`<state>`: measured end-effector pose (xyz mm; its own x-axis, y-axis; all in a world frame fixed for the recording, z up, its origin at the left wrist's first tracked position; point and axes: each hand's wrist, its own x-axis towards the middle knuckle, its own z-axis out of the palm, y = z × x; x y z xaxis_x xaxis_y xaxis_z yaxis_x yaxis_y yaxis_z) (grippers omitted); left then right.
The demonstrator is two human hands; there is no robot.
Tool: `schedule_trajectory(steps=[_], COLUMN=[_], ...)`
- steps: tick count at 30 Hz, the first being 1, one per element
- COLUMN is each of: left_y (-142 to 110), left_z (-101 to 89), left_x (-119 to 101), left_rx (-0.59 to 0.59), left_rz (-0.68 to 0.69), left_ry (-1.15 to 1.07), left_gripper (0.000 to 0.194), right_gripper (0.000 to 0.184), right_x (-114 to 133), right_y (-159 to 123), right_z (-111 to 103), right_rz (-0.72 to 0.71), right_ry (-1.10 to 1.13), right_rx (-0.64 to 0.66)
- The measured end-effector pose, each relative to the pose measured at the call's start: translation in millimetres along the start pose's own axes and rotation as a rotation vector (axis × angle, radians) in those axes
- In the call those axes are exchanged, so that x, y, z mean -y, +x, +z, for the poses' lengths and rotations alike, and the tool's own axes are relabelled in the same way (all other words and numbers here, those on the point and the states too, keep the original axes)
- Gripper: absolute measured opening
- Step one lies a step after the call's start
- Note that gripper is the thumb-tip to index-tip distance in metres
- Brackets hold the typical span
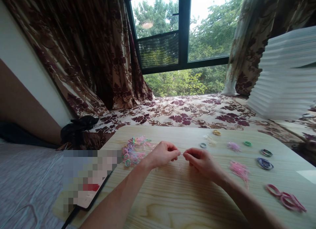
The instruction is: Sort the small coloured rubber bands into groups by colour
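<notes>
My left hand (165, 154) is closed in a pinch over the middle of the wooden table (158, 202). Facing it, a short gap away, my right hand (201, 160) is pinched too. Whatever is between the fingertips is too small to make out. Beneath them lie a few thin pale pink elastic bands (180, 167). A mixed heap of colourful hair ties (133, 151) lies beside my left hand. To the right are sorted groups: pink bands (239, 170), lilac bands (233, 146), and dark pink hair ties (287, 198).
Further ties lie toward the right and back: purple-grey (265, 163), dark (266, 152), green (247, 143), blue-grey (203, 145), cream (209, 140) and yellow (216, 132). A blurred-out flat device (95, 186) rests at the left edge. Behind the table is a flowered window seat (181, 114).
</notes>
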<state>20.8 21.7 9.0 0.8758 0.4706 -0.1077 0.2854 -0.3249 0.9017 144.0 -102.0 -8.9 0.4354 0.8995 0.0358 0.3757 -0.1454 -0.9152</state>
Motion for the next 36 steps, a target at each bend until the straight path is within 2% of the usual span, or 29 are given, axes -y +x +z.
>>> schedule_trajectory(steps=[5, 9, 12, 16, 19, 22, 36], left_y=[-2, 1, 3, 3, 2, 2, 2], left_z=[-1.1, -0.9, -0.3, -0.5, -0.7, -0.8, -1.8], left_x=[-3, 4, 8, 8, 6, 6, 8], left_rx=[-0.071, -0.075, -0.064, -0.056, -0.055, -0.046, -0.042], left_rz=[-0.076, -0.071, -0.052, -0.053, -0.054, -0.051, -0.035], left_ry=[0.004, 0.052, 0.075, 0.091, 0.096, 0.108, 0.136], left_gripper=[0.024, 0.025, 0.024, 0.025, 0.025, 0.026, 0.027], right_gripper=[0.029, 0.028, 0.029, 0.033, 0.033, 0.031, 0.03], right_x=[-2, -14, -25, -36, -42, -47, -48], right_y=[4, 7, 4, -5, -9, -10, -16], right_z=[-20, -64, -105, -142, -149, -149, -156], right_rz=[-0.082, -0.159, -0.022, 0.187, 0.288, 0.329, 0.262], right_ry=[-0.14, -0.447, -0.641, -0.833, -0.952, -1.002, -0.966], right_rx=[-0.131, -0.352, -0.525, -0.597, -0.548, -0.498, -0.546])
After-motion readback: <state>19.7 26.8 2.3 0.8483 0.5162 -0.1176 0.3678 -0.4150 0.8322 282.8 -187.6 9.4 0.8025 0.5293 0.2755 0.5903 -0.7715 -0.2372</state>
